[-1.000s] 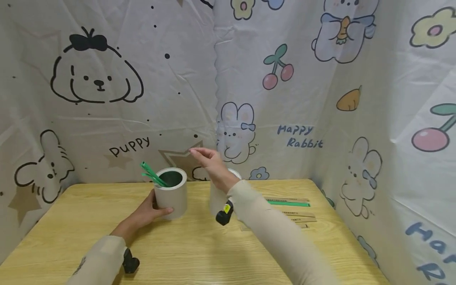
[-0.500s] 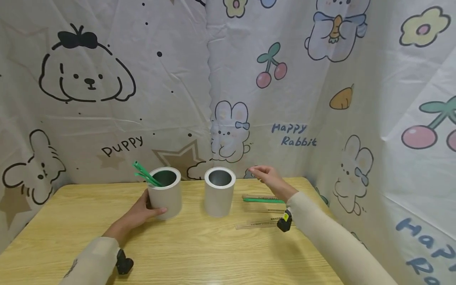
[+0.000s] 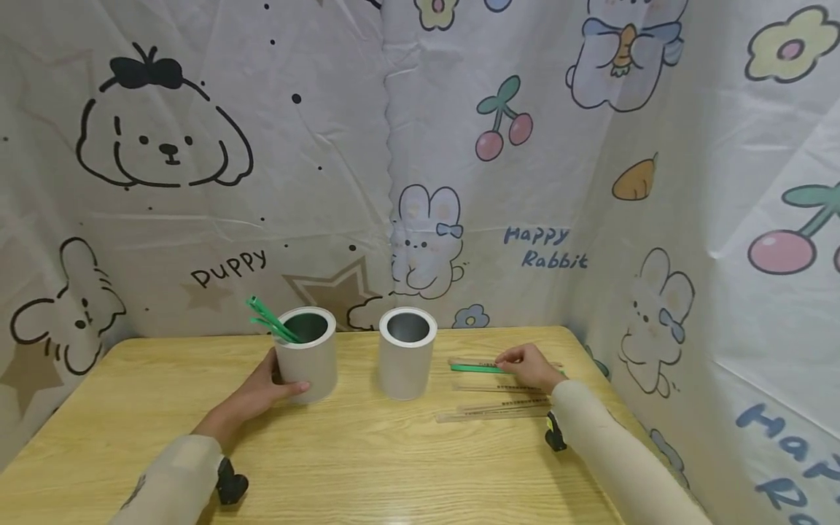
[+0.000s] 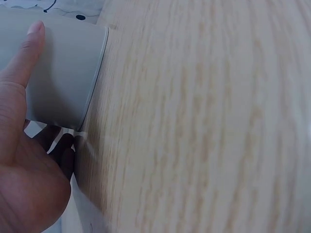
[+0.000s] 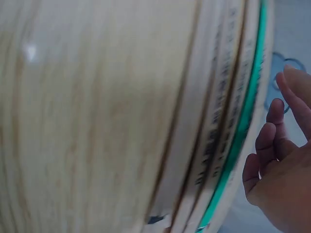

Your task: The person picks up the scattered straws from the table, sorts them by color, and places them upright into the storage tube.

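My left hand (image 3: 259,397) grips the side of a pale grey cylindrical holder (image 3: 308,373), with the thumb across its front. Several green straws (image 3: 265,318) lean out of that holder's left rim. In the left wrist view the thumb lies flat along the holder's wall (image 4: 63,73); the other fingers are partly hidden below it. On the right of the table, my right hand (image 3: 533,367) hovers at a green straw (image 3: 474,369) that lies flat. The right wrist view has the thumb and index finger close together, fingers loosely bent, apart from the straw (image 5: 243,116) with nothing between them.
A second, matching holder (image 3: 405,370) stands upright in the middle, with nothing visible sticking out. Several long thin brown strips (image 3: 488,413) with dark print lie roughly parallel at the right. A patterned cloth (image 3: 328,146) hangs behind the wooden table (image 3: 367,467).
My right hand has moved from above the middle holder to the right and down to the green straw. The left hand has stayed on its holder.
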`<state>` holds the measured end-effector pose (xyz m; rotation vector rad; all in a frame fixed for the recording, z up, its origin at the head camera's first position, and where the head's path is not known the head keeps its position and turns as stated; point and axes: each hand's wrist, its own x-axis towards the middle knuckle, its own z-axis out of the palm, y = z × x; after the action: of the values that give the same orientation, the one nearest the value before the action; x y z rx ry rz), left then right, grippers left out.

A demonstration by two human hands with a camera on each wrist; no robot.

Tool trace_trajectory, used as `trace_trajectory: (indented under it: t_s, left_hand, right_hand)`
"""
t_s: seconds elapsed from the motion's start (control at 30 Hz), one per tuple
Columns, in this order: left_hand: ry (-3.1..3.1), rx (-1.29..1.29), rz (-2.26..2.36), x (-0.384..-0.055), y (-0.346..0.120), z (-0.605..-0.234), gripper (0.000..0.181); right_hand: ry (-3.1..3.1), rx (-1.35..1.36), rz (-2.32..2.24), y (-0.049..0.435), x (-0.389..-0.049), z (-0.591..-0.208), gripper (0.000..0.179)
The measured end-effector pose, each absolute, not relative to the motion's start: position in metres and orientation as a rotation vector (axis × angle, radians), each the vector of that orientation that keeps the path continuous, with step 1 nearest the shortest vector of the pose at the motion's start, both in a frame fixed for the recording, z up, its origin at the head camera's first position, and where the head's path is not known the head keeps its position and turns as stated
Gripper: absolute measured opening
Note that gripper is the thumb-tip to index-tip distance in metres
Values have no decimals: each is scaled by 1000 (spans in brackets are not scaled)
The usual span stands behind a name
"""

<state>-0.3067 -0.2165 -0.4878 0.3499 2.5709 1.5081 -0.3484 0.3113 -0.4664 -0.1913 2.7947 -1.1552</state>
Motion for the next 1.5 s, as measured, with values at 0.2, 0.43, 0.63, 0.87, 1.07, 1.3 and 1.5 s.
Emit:
trace_trajectory:
  t_s: [0.2,0.43,0.63,0.87,1.07,1.3,1.5]
  left_hand:
    - [2561,350,1520,-306,-215,-487,101]
    - [2532,356,1550,-307,-216,-488,102]
    - [2520,367,1567,-310,-215,-491,102]
    - [2519,361,1573,-308,-215,-489,103]
    - [2517,378,1571,-307,-216,-489,102]
    - [2547,386,1561,-308,-216,-489,102]
    - [2542,366,1567,-308,-217,-489,102]
  right_hand:
    - [2823,-225,-1129,319,-352,-477,17]
    - [2873,-181,-1064,317,-352,-481,13]
    - [2946,-185,-1014,315,-350,-473,7]
    - [2837,-292,-1317,284,-355,-430,16]
    - [2653,-273,-1664,222,-347,-378,27]
    - [2272,-318,-2209,128,-341,-321,9]
    - [1887,-360,-2543,44,-339,-304,26]
